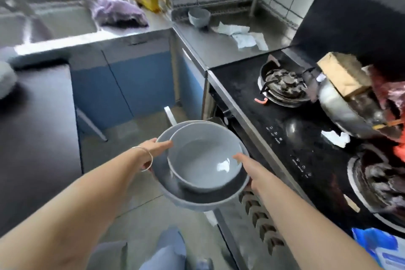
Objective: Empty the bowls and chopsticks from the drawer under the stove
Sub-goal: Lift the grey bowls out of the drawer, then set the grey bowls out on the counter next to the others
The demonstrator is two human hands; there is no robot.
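A small grey bowl sits tilted inside a larger grey bowl, and I hold the pair in the air beside the stove front. My left hand, with a thin bracelet at the wrist, grips the left rim. My right hand grips the right rim, thumb over the edge. Below the bowls the open drawer under the stove shows a metal rack; its contents are mostly hidden. Another grey bowl stands on the steel counter at the back. No chopsticks are visible.
The black stove top on the right carries two burners, a wok holding a paper bag, and scraps. Crumpled paper towels lie on the steel counter. A sink, purple cloth and yellow bottle sit at the back left. Blue cabinet doors face the floor.
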